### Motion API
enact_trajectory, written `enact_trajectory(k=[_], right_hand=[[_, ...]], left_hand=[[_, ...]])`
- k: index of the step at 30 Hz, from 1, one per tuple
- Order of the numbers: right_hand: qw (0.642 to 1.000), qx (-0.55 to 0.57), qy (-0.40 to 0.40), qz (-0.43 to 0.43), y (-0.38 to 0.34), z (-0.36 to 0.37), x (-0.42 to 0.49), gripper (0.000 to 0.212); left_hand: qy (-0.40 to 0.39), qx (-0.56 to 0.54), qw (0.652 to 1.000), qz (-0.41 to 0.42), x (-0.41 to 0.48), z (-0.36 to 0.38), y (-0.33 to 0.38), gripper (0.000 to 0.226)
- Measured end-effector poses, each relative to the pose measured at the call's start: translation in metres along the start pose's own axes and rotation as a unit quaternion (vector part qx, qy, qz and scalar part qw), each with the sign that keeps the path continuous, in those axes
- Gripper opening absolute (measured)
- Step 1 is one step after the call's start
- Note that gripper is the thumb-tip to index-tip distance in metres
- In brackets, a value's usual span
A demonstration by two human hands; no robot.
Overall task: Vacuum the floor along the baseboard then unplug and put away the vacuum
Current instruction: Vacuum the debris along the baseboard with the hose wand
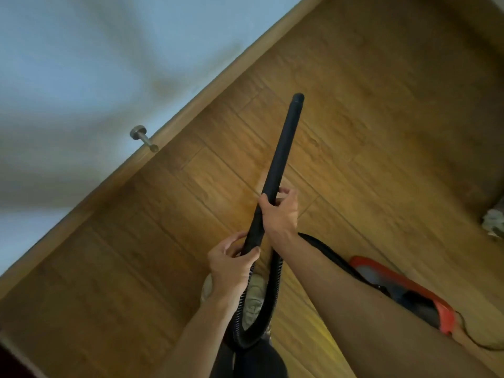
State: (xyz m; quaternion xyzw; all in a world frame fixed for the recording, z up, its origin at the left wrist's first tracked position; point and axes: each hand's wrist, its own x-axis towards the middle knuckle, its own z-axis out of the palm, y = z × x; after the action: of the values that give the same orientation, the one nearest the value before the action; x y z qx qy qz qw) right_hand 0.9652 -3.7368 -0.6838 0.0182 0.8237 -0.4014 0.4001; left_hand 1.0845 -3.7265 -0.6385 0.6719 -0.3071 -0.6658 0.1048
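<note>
A long black vacuum wand [283, 148] points up and away over the wooden floor, its open tip [298, 98] lifted clear of the boards. My right hand [279, 211] grips the wand around its middle. My left hand [231, 261] holds its lower end, where the ribbed black hose [272, 304] starts and loops down past my shoe. The hose runs to the red canister vacuum [403, 290] lying on the floor at the lower right, partly hidden by my right forearm. A dark cord [480, 345] trails from its rear end.
A wooden baseboard [191, 105] runs diagonally from lower left to upper right under a pale blue wall. A metal door stop [144, 137] sticks out of the baseboard. A pale crumpled object [495, 219] lies at the right edge. My light shoe [253, 298] stands below the hands.
</note>
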Motion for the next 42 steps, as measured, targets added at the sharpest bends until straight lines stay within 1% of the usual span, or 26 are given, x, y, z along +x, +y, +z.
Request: enact_trajectory(k=[6, 10, 15, 18, 23, 25, 27, 28, 30, 32, 35, 38, 42], right_hand=[[0.994, 0.054, 0.079, 0.048, 0.004, -0.054, -0.009, 0.033], [0.986, 0.101, 0.121, 0.058, 0.008, -0.081, -0.022, 0.035], [0.972, 0.169, 0.150, 0.055, 0.016, -0.107, -0.037, 0.033], [0.961, 0.210, 0.171, 0.058, 0.024, -0.123, -0.046, 0.033], [0.943, 0.251, 0.213, 0.045, 0.047, -0.158, -0.067, 0.031], [0.933, 0.271, 0.231, 0.052, 0.062, -0.174, -0.078, 0.030], [0.917, 0.298, 0.257, 0.064, 0.078, -0.192, -0.091, 0.032], [0.904, 0.320, 0.274, 0.070, 0.087, -0.203, -0.098, 0.032], [0.872, 0.372, 0.308, 0.083, 0.108, -0.226, -0.113, 0.032], [0.844, 0.402, 0.342, 0.097, 0.131, -0.247, -0.129, 0.031], [0.817, 0.419, 0.376, 0.124, 0.170, -0.270, -0.149, 0.029], [0.808, 0.421, 0.387, 0.141, 0.203, -0.291, -0.164, 0.027], [0.805, 0.415, 0.392, 0.164, 0.244, -0.317, -0.176, 0.021]], left_hand=[[-0.074, 0.085, 0.992, 0.051, -0.016, 0.023, 0.002, 0.033], [-0.120, 0.125, 0.982, 0.073, -0.032, 0.035, 0.004, 0.034], [-0.148, 0.182, 0.968, 0.089, -0.047, 0.048, 0.002, 0.038], [-0.162, 0.224, 0.954, 0.114, -0.054, 0.055, -0.004, 0.045], [-0.236, 0.292, 0.916, 0.141, -0.073, 0.071, -0.022, 0.037], [-0.260, 0.326, 0.895, 0.158, -0.086, 0.081, -0.037, 0.043], [-0.282, 0.364, 0.867, 0.192, -0.100, 0.090, -0.051, 0.049], [-0.293, 0.384, 0.848, 0.217, -0.105, 0.095, -0.058, 0.050], [-0.338, 0.426, 0.795, 0.267, -0.114, 0.105, -0.073, 0.045], [-0.388, 0.461, 0.749, 0.277, -0.125, 0.116, -0.088, 0.037], [-0.420, 0.513, 0.702, 0.261, -0.143, 0.130, -0.116, 0.040], [-0.447, 0.540, 0.672, 0.239, -0.158, 0.138, -0.151, 0.042], [-0.439, 0.575, 0.651, 0.231, -0.169, 0.150, -0.195, 0.049]])
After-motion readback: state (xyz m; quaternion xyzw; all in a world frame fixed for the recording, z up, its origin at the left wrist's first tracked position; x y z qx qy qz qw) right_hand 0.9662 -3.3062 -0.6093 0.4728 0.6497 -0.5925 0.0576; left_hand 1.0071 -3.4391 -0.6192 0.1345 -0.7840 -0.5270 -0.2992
